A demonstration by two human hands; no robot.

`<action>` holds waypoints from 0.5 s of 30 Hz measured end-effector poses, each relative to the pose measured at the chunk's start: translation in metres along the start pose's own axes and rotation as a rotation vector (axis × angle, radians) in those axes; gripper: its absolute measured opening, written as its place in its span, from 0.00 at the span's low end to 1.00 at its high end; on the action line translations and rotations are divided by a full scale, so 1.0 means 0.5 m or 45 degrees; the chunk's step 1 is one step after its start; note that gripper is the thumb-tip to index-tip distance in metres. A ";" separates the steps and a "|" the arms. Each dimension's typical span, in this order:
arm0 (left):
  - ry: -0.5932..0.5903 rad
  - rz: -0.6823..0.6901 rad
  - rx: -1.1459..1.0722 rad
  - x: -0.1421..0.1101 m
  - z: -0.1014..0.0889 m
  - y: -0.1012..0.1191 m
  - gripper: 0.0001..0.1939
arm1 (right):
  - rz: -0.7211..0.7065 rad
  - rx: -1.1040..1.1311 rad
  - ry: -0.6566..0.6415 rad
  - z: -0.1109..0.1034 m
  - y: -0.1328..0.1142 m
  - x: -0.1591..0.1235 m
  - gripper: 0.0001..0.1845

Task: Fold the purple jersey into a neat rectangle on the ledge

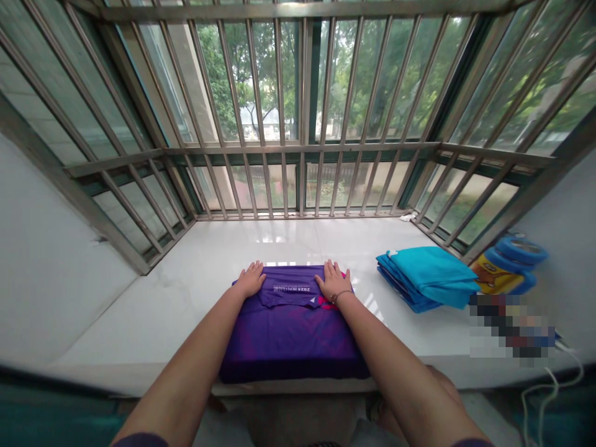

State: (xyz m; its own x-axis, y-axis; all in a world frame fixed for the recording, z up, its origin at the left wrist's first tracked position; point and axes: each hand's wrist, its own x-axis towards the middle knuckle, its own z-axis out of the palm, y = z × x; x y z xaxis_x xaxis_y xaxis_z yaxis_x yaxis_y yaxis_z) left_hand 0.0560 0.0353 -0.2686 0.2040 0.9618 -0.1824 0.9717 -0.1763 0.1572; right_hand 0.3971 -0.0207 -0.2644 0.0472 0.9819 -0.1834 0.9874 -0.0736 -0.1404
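A purple T-shirt (288,329) lies folded on the white windowsill (186,292), its collar and a line of white print at the far edge. My left hand (251,278) rests flat on the shirt's far left corner, fingers stretched out. My right hand (332,279) lies flat on the far right corner, fingers spread, a thin band round the wrist. Both palms press on the cloth and hold nothing.
A stack of folded turquoise and blue cloth (428,276) sits to the right. Beyond it stand yellow containers with blue lids (507,267). Metal window bars (302,149) enclose the sill on three sides. A white cord (554,385) hangs at the right edge.
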 end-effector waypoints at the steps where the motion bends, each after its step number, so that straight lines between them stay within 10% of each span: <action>1: 0.002 0.011 0.003 0.007 -0.008 -0.006 0.33 | -0.011 -0.012 -0.011 -0.004 0.002 0.006 0.45; 15: 0.110 -0.028 -0.008 0.061 -0.127 -0.070 0.09 | -0.234 -0.120 -0.037 -0.133 0.061 0.112 0.15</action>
State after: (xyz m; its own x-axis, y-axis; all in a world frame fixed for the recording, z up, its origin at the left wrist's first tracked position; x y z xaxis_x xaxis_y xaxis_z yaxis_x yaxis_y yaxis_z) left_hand 0.0206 0.0842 -0.2182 0.1714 0.9800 -0.1012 0.9750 -0.1540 0.1605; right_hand 0.4400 0.0435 -0.2141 -0.1382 0.9718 -0.1912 0.9888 0.1244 -0.0824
